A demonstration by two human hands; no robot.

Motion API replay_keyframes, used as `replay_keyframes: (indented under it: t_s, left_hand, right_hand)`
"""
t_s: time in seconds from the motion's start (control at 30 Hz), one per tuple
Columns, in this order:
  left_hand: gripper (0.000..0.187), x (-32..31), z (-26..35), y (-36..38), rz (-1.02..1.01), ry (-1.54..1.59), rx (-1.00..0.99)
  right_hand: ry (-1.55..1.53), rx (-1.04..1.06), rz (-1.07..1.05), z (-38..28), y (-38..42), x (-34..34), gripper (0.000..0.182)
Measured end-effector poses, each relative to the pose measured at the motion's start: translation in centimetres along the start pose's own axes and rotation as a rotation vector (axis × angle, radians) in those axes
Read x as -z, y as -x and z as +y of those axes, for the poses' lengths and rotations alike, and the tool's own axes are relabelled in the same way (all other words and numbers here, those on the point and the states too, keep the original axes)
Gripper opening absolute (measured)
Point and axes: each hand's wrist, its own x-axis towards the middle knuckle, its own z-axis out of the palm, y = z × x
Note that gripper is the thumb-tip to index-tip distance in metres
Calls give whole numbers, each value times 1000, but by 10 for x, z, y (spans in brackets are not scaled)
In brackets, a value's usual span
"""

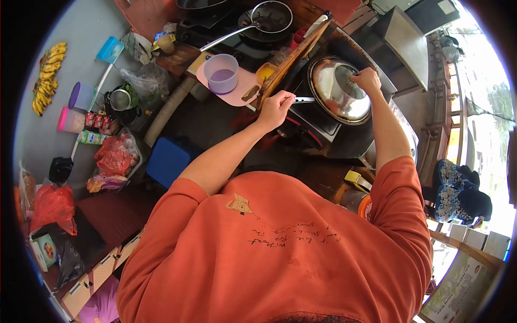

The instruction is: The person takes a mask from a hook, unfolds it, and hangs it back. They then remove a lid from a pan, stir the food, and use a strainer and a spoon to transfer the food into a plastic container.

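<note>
A wide, dark-rimmed pan (319, 114) sits on the stove, covered by a shiny domed metal lid (325, 82) with brown stains. Its centre looks darker and greenish. My right hand (367, 81) is closed at the top of the lid, and its fingers hide most of the knob. My left hand (277, 111) is closed around a silver metal handle (305, 100) that reaches the pan's left rim. What lies under the lid is hidden.
Left of the stove, a wooden board (295, 60) stands on edge. Beyond it are a pink cutting board (237, 98), a clear purple tub (221, 74) and a long-handled strainer (272, 17) over a dark pan. A blue container (168, 161) stands lower left.
</note>
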Motion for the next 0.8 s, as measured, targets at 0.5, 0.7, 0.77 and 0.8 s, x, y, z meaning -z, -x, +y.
replay_keyframes:
  t_s: [0.5, 0.7, 0.77, 0.8]
  left_hand:
    - [24, -30, 35, 0, 208, -524, -34]
    - [27, -39, 35, 1, 187, -659, 11]
    - [29, -46, 38, 3, 164, -656, 103]
    - [31, -48, 41, 3, 141, -654, 198]
  right_hand:
    - [-14, -9, 17, -3, -1, -12, 33]
    - [-35, -5, 18, -1, -2, -16, 35]
    - [-12, -1, -2, 1, -6, -17, 36]
    - [-10, -1, -2, 0, -5, -15, 36]
